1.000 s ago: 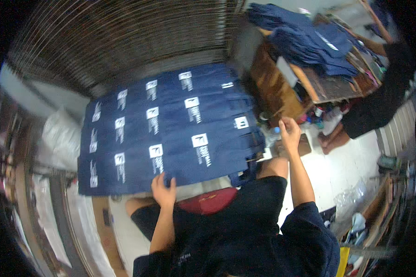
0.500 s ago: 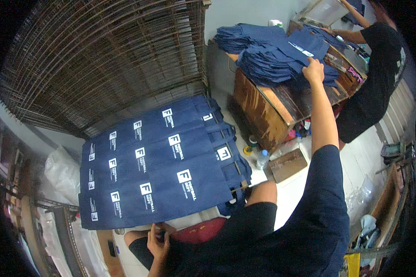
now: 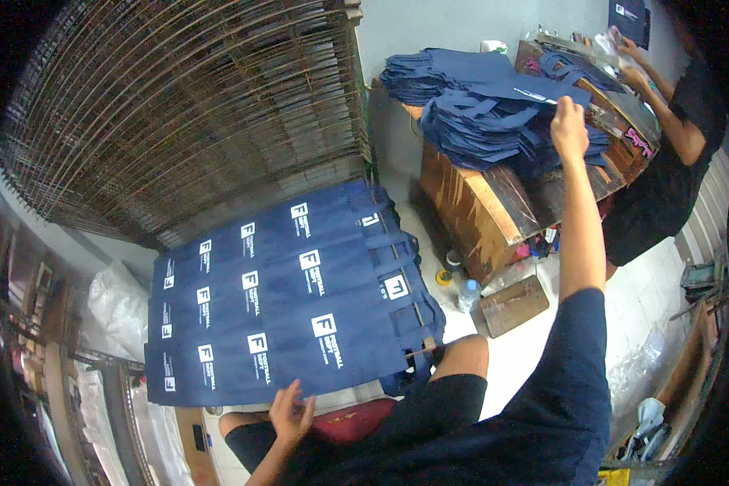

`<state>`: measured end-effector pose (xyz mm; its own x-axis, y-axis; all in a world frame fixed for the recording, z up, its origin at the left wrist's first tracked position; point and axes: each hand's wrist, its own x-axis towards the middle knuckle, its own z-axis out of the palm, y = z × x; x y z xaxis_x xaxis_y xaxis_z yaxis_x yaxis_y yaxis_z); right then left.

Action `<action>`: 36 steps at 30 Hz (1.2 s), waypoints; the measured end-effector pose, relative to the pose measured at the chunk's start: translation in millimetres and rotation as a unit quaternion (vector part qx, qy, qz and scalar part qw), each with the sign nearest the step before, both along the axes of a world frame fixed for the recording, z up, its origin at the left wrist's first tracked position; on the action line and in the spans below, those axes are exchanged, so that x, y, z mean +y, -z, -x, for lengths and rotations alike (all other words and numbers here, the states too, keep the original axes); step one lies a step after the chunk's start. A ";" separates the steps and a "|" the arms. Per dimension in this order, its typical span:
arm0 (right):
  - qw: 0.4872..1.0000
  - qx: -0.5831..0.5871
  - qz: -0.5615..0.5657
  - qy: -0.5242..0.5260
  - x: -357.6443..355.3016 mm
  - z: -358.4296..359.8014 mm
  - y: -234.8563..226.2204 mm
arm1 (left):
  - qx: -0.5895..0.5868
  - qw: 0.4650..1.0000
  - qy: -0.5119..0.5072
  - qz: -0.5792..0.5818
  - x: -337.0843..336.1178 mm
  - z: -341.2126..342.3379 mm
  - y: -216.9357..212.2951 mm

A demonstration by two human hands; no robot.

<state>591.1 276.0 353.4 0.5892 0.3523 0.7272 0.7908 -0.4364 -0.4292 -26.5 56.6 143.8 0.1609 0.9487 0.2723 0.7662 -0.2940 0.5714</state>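
My right hand (image 3: 570, 130) reaches out to the far right, its fingers closed on the near edge of a navy cloth bag (image 3: 535, 91) with a white print. That bag lies on top of a messy pile of navy bags (image 3: 478, 130), its held edge a little raised. My left hand (image 3: 292, 413) is low in front of me, fingers apart and holding nothing. It is beside the near edge of a layer of navy bags (image 3: 283, 312) with white prints, spread in overlapping rows on a rack. Strap handles (image 3: 393, 251) show along the layer's right side.
Raised wire racks (image 3: 194, 105) slope up behind the spread bags. A worn wooden cabinet (image 3: 470, 202) carries the pile. On the floor by it are a water bottle (image 3: 468, 296) and a wooden board (image 3: 514, 306). At the far right a co-worker's hands (image 3: 630, 61) hold clear plastic.
My right hand has raised the near edge of the top bag on the pile. My left hand has moved up slightly and its fingers have spread. The co-worker's arms have shifted.
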 end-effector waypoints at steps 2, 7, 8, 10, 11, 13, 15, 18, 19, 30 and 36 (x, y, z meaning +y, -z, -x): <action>0.992 -0.073 -0.058 -0.089 -21.7 -36.2 10.2 | -0.112 0.991 0.056 0.046 25.4 -43.9 -8.6; 0.845 0.280 -0.299 -0.344 -132.3 39.0 31.4 | -0.407 0.792 0.176 0.421 77.2 -165.3 -18.2; 0.869 0.276 -0.257 -0.321 -164.4 35.7 39.1 | -0.410 0.735 0.244 0.482 90.6 -193.6 -23.0; 0.860 0.315 -0.233 -0.327 -215.6 24.5 65.3 | -0.511 0.558 0.280 0.591 106.2 -245.6 -43.7; 0.912 0.225 -0.190 -0.287 -236.4 36.0 77.6 | -0.547 0.493 0.282 0.615 111.4 -267.0 -48.9; 0.979 0.068 -0.035 -0.191 -261.6 68.6 92.7 | -0.583 0.439 0.335 0.595 120.7 -285.1 -64.0; 0.950 0.224 -0.038 -0.215 -296.9 74.2 107.9 | -0.574 0.466 0.349 0.576 120.9 -298.4 -80.9; 0.717 0.618 -0.163 -0.277 -322.0 81.6 128.1 | -0.447 0.643 0.352 0.513 115.7 -316.1 -82.5; 0.742 0.613 -0.129 -0.239 -314.7 108.0 119.4 | -0.452 0.638 0.312 0.539 113.5 -318.0 -88.0; 0.754 0.596 -0.095 -0.258 -364.9 120.5 125.1 | -0.555 0.417 0.268 0.669 74.9 -297.8 18.9; 0.786 0.590 0.032 -0.185 -404.5 144.7 87.8 | -0.390 0.634 0.350 0.568 28.5 -241.9 -20.4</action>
<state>446.5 -128.6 265.6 0.6887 0.6713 -0.2739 -0.0624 -0.3215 -0.9449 215.5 85.1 164.2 0.8885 0.3729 -0.2674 0.0293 0.5354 0.8441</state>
